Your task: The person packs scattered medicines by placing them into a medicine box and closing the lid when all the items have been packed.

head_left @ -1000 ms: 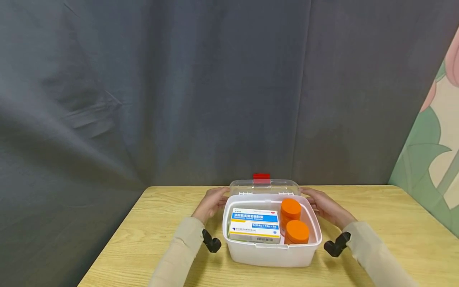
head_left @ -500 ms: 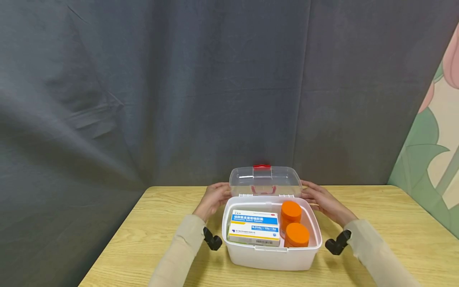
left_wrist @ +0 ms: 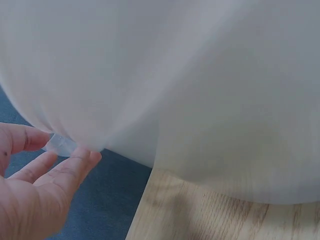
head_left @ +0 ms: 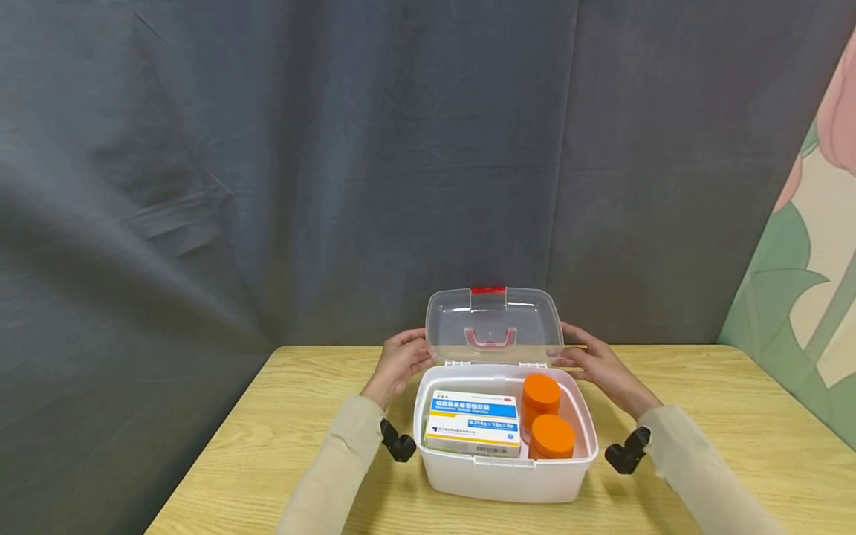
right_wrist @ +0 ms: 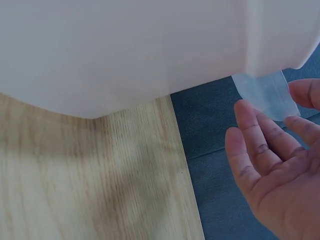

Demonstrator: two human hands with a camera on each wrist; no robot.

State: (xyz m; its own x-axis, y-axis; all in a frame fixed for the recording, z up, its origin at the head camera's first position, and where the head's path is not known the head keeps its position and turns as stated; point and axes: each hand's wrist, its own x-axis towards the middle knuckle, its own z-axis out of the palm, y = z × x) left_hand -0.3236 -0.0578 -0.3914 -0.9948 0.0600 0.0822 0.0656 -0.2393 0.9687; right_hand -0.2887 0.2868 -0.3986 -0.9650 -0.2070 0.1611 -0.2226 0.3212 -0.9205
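Note:
A white plastic box (head_left: 504,479) stands on the table with its clear hinged lid (head_left: 448,316) tilted up at the back. The lid carries a red latch (head_left: 489,290) and a pinkish handle (head_left: 490,342). My left hand (head_left: 398,362) holds the lid's left edge; in the left wrist view its thumb and fingers lie on either side of a clear corner. At the right edge, my right hand (head_left: 600,369) holds the lid between thumb and fingers. Inside the box are a white, blue and yellow medicine carton (head_left: 473,423) and two orange-capped bottles (head_left: 541,392).
The wooden table (head_left: 267,446) ends at a dark grey curtain (head_left: 414,171) just behind the lid. A wall with a painted flower pattern (head_left: 782,297) is at the right. Black wrist cameras (head_left: 397,444) sit close beside the box.
The lid has swung up from lying back behind the box to a more upright tilt, showing its handle. Both hands have risen slightly along its sides. Box, carton and bottles stay in place.

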